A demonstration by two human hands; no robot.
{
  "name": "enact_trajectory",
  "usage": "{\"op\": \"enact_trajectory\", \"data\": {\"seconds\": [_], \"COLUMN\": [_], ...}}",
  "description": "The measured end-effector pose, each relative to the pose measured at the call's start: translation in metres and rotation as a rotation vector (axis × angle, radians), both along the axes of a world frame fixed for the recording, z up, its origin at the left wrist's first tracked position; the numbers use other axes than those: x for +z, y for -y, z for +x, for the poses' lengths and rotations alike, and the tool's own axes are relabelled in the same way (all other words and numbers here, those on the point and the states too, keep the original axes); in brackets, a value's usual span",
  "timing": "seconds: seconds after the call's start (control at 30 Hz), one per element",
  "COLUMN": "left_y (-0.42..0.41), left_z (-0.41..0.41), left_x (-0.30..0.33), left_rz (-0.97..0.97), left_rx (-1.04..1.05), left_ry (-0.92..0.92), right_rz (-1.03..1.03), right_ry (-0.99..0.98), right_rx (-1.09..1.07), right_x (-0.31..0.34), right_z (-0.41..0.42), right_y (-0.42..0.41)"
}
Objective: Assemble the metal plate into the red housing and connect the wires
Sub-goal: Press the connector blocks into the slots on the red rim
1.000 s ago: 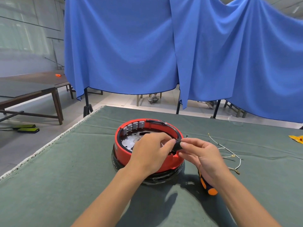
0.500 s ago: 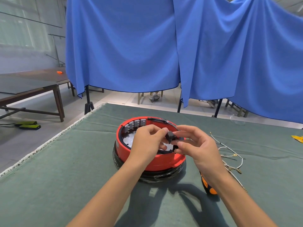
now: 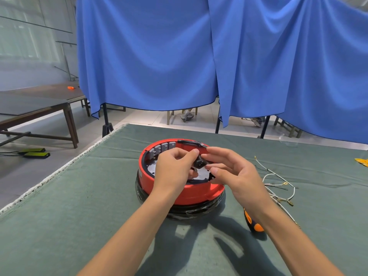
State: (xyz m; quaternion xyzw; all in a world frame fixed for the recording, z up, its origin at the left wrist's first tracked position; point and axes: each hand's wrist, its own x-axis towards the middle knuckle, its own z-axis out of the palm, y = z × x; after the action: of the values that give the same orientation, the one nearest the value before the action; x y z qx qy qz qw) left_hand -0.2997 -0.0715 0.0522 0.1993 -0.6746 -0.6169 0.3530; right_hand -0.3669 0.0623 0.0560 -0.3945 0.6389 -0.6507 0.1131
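The counter [image 3: 79, 206], covered in green cloth, carries the red housing [image 3: 191, 193] at centre on a black base, with the metal plate [image 3: 201, 174] seated inside it. Both hands meet over the housing: the left hand [image 3: 175, 168] and right hand [image 3: 233, 172] each have their grip pinched on a small black part [image 3: 199, 162]. Loose wires [image 3: 278, 184] lie on the cloth to the right, with a screwdriver [image 3: 253, 223] nearer.

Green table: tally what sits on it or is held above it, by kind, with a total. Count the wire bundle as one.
Red housing: 1
Metal plate inside it: 1
Small black part, pinched by left hand and right hand: 1
Wire bundle: 1
Screwdriver: 1
Yellow item at right edge: 1
Total: 6
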Motion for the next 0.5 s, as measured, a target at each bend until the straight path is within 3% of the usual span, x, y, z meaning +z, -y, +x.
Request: {"op": "enact_trajectory", "data": {"seconds": [0.37, 0.5], "left_y": [-0.008, -0.01], "left_z": [0.0, 0.0], "left_x": [-0.006, -0.01], "left_rz": [-0.086, -0.241], "left_rx": [-0.041, 0.095], "left_ry": [-0.062, 0.008], "right_rz": [-0.025, -0.014], "right_ry": [0.119, 0.088], "right_rx": [-0.024, -0.103], "right_x": [-0.01, -0.011], "right_z": [0.0, -0.005], "right_y": [0.011, 0.009]}}
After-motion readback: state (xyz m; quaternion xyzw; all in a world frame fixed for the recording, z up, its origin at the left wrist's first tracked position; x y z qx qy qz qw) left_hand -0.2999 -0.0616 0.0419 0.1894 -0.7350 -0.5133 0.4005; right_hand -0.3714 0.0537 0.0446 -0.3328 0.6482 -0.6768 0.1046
